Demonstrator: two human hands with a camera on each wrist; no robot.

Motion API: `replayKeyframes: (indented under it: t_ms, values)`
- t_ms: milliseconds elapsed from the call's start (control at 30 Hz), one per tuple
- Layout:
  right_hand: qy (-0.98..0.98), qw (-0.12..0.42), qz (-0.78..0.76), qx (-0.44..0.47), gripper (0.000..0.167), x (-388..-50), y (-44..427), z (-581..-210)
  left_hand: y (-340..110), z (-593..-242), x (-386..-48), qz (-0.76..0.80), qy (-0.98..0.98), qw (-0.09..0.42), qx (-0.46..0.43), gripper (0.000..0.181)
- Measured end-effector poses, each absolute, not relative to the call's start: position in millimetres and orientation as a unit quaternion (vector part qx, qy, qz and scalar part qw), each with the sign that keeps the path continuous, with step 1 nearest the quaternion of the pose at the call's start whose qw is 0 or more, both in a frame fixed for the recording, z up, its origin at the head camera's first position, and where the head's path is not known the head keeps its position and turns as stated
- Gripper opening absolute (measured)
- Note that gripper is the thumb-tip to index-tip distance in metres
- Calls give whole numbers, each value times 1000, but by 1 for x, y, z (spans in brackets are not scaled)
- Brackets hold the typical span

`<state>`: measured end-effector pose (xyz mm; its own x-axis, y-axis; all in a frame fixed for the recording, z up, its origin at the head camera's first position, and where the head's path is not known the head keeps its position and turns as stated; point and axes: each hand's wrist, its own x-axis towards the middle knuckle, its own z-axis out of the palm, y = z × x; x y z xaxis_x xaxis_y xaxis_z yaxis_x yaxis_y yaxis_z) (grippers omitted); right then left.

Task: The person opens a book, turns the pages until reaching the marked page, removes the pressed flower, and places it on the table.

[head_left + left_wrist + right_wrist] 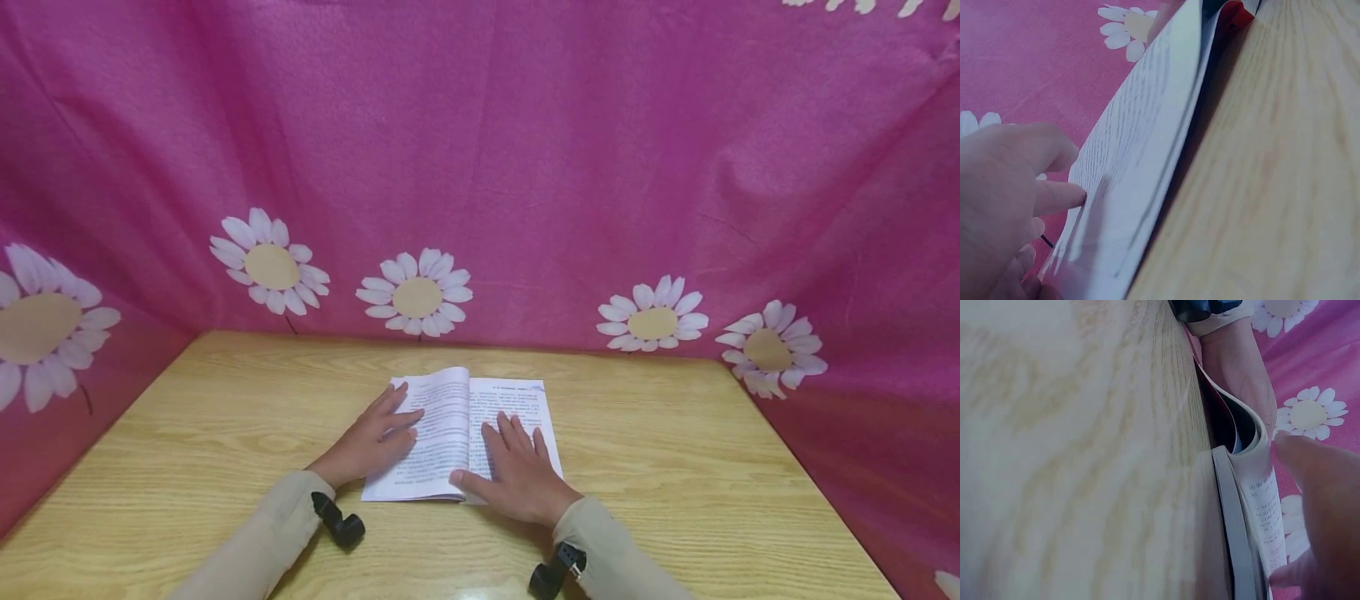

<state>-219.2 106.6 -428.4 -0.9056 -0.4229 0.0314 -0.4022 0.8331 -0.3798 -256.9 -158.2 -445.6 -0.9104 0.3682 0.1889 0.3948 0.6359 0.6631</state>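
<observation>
An open book [442, 408] with printed white pages lies on the wooden table. My left hand [375, 442] rests on the outer side of the left page with its fingers spread. Across the lower part of the right page lies my right hand [521, 479], its thumb reaching toward the spine. In the left wrist view, fingertips touch the page [1129, 137] near its edge. The right wrist view catches the curved pages [1257, 487] at the spine from the side, with a thick stack of pages under the right hand [1335, 512].
The wooden table [675, 467] extends around the book on all sides. A pink cloth [525, 183] with large white daisies hangs behind the table and along both sides. Each wrist carries a small black camera [347, 529] strapped over a beige sleeve [258, 533].
</observation>
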Motion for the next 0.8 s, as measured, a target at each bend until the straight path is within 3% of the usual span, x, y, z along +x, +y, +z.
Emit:
replayKeyframes:
  t_ms: [200, 467, 800]
  values:
    - [942, 31, -236, -236, 89, -221, 108, -426, -158, -447, -257, -361, -906, 33, -220, 41]
    - [891, 36, -291, -346, 66, -222, 110, -425, -158, -446, -258, -366, -909, 15, -199, 41]
    - [890, 43, -244, -382, 63, -221, 108, -427, -160, -449, -258, -333, -914, 19, -232, 67]
